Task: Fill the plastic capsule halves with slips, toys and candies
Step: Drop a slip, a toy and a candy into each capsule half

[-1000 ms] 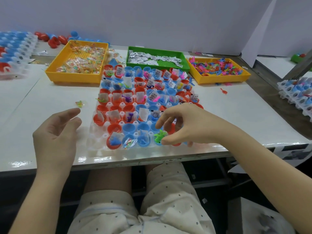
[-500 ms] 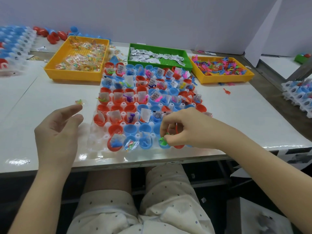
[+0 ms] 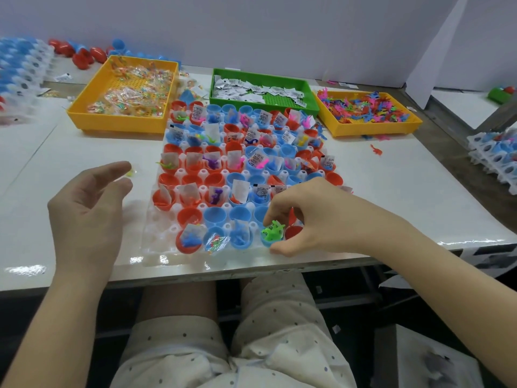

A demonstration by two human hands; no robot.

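The right hand [image 3: 316, 219] is positioned over the near right corner of the clear holder tray [image 3: 156, 249], which rests on the white table [image 3: 405, 197] at its near edge. The hand's fingers are curled; the index fingertip [image 3: 269, 217] is at the top of the green toy [image 3: 272, 233], and the thumb [image 3: 279, 249] lies against the near side of the blue capsule half [image 3: 265, 242] in which the toy sits. Whether the fingers grip the toy or only touch it cannot be determined. The left hand [image 3: 86, 208] hovers left of the holder tray with fingers spread, loosely bent, and holding nothing. A loose candy [image 3: 131, 172] lies on the table just beyond its fingertips. The holder tray carries rows of red and blue capsule halves; most far rows contain slips and toys, while several halves in the near rows appear unfilled. Along the far side stand three supply trays: a yellow candy tray [image 3: 84, 114] at left, a green slip tray [image 3: 312, 103] at centre, and a yellow toy tray [image 3: 377, 132] at right.
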